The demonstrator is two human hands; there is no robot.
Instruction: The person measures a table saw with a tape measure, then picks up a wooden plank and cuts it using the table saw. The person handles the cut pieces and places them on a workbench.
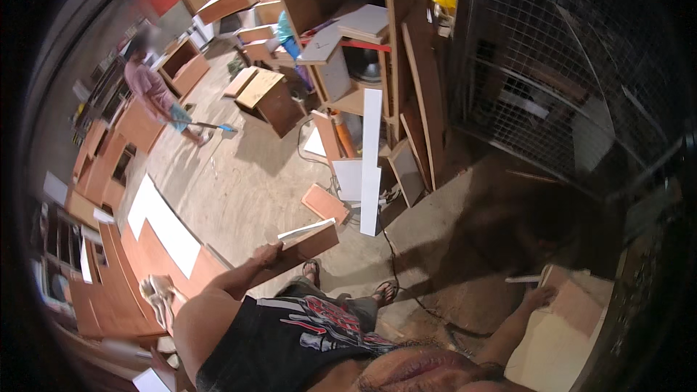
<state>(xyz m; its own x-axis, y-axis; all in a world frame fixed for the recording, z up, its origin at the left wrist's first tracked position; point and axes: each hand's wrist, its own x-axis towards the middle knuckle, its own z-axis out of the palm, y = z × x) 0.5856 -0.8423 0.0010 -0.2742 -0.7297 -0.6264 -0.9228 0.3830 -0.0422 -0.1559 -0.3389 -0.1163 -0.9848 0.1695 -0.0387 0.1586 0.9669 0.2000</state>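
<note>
My left hand [267,252] is closed on the end of a brown wooden board [308,249] with a white strip along its upper edge. It is held at waist height, tilted up to the right, above the floor near my feet. At the right, my right hand [539,297] reaches to a pale wooden panel [581,301] and rests at its edge. Its fingers are small and dim, so whether they grip it cannot be made out. A long white board [371,167] stands upright ahead of me, beside a smaller brown board [324,203] on the floor.
An open wooden cabinet [392,43] loaded with panels stands ahead. Cables [396,261] trail over the floor near my sandalled feet. Brown and white panels [163,239] lie at the left. A person [145,83] holds a blue-ended pole farther off. Wire mesh [544,58] borders the right.
</note>
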